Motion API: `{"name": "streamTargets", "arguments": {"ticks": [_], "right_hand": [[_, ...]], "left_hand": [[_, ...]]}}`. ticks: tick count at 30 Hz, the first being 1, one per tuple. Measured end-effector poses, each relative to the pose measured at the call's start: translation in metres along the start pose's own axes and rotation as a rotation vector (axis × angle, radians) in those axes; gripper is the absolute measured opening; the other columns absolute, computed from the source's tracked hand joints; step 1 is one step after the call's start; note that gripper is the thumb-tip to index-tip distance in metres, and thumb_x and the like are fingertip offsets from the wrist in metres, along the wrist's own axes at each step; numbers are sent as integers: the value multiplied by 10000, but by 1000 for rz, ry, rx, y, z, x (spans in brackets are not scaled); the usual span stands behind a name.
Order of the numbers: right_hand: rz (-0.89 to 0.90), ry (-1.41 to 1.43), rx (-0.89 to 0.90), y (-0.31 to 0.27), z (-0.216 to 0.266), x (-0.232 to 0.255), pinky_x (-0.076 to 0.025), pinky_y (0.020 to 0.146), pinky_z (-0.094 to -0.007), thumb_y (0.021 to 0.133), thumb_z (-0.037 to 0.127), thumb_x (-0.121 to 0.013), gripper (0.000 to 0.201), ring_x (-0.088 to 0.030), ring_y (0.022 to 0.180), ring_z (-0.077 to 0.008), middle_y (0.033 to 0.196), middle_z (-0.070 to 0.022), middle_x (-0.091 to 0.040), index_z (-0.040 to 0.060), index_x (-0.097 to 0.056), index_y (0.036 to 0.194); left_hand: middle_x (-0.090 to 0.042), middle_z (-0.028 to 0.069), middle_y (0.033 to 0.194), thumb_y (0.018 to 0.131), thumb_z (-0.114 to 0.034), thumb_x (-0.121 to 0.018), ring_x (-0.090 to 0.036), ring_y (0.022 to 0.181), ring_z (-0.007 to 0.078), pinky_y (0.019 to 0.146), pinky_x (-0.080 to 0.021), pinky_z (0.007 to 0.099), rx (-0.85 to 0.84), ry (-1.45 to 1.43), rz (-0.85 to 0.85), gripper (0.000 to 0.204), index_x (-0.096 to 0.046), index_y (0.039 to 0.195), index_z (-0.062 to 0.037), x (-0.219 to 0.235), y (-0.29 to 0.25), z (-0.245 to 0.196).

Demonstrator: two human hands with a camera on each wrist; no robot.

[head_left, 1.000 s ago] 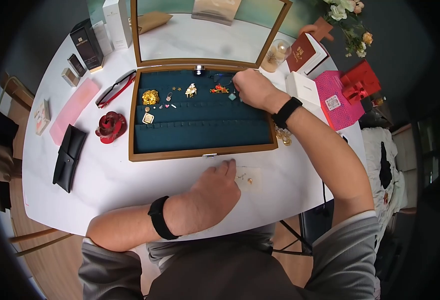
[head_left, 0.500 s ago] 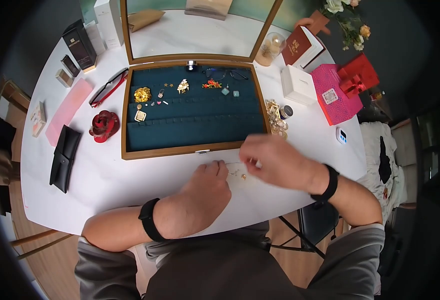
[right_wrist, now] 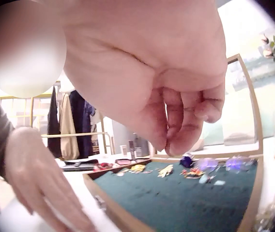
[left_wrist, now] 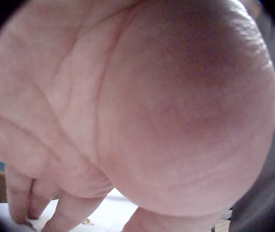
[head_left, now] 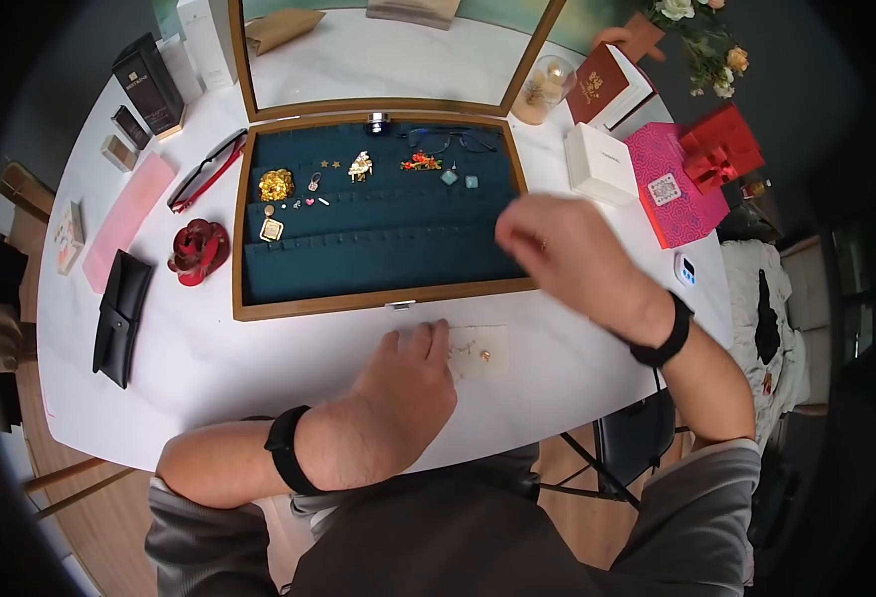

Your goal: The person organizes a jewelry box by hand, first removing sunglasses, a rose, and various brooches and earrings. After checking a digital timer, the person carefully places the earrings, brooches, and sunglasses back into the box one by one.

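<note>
Resting on the white table [head_left: 189, 368]: left hand [head_left: 398, 403], fingers relaxed and extended, tips beside a pale card [head_left: 497, 340]. On the card: gold ornament [head_left: 486, 355], small; fine pieces [head_left: 466, 348], too small to identify. Raised at the right front corner of the box: right hand [head_left: 582, 264], fingers curled, thumb and fingertip together; whether anything sits between them cannot be told. Display box [head_left: 338, 306], wooden, teal-lined, glazed lid [head_left: 388, 109] standing up. Box contents, front to back: square gold-edged ornament [head_left: 271, 229], left; gold cluster [head_left: 277, 184], left; two pale-blue squares [head_left: 472, 182], right; white-and-gold brooch [head_left: 360, 166], centre; red-and-orange brooch [head_left: 421, 160]; spectacles [head_left: 453, 139], near the back wall.
</note>
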State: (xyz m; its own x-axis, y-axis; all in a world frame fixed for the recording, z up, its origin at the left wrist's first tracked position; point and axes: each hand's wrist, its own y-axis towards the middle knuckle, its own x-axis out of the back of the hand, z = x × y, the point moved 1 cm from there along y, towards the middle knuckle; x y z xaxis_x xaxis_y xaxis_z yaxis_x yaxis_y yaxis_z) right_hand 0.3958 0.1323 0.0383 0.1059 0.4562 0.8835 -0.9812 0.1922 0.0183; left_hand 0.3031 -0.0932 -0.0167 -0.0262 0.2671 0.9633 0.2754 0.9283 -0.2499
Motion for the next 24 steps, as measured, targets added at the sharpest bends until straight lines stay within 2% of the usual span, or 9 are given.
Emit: {"name": "streamTargets", "arguments": {"ticks": [2,6,8,9,11,17,24], "right_hand": [[-252,-205,2,23,-18,8,-579,810,-490,923,25,-691,43,-719,907,-424,927,-206,-729,11,-732,928],[-236,-212,-114,69,-61,1,-585,832,-490,923,18,-689,80,-732,940,-421,977,-220,-754,10,-754,970],[-223,-234,20,87,-79,-13,-589,792,-445,909,14,-736,139,-735,849,-376,947,-199,-748,-5,-773,1041],[-221,-233,21,92,-83,-17,-589,792,-445,909,14,-736,139,-735,849,-376,947,-199,-748,-5,-773,1041],[-119,-304,145,102,-85,-27,-590,847,-469,911,34,-744,109,-731,906,-385,932,-196,-742,-3,-777,1009],[-16,-473,180,122,-86,-37,-589,872,-495,878,10,-711,61,-719,936,-416,923,-203,-737,-1,-748,926],[-108,-522,92,120,-81,-34,-586,837,-518,837,13,-704,65,-714,894,-437,890,-228,-719,-21,-726,888]], "left_hand": [[-531,356,1516,890,-53,-722,-526,1443,411,1165,-497,471,4,22,-8,486,-666,1317,172,2,0,-1],[-598,304,1406,868,-49,-721,-577,1355,369,1064,-549,422,-16,-37,-105,426,-701,1245,149,6,2,0],[-654,215,1195,849,-49,-730,-627,1197,307,921,-569,379,-71,-107,-169,324,-727,1133,107,5,5,2],[-654,215,1195,849,-49,-730,-627,1197,307,921,-569,379,-69,-109,-168,324,-727,1133,107,6,5,3],[-647,143,1039,847,-45,-729,-637,1054,255,812,-549,341,-148,-128,-177,229,-725,1045,71,7,4,4],[-659,149,1033,853,-31,-722,-651,1031,242,783,-573,321,-191,-154,-256,155,-732,984,51,-7,13,2],[-651,143,1037,842,-28,-741,-656,1032,239,781,-596,310,-198,-119,-251,194,-754,1014,59,-9,16,1]]}}
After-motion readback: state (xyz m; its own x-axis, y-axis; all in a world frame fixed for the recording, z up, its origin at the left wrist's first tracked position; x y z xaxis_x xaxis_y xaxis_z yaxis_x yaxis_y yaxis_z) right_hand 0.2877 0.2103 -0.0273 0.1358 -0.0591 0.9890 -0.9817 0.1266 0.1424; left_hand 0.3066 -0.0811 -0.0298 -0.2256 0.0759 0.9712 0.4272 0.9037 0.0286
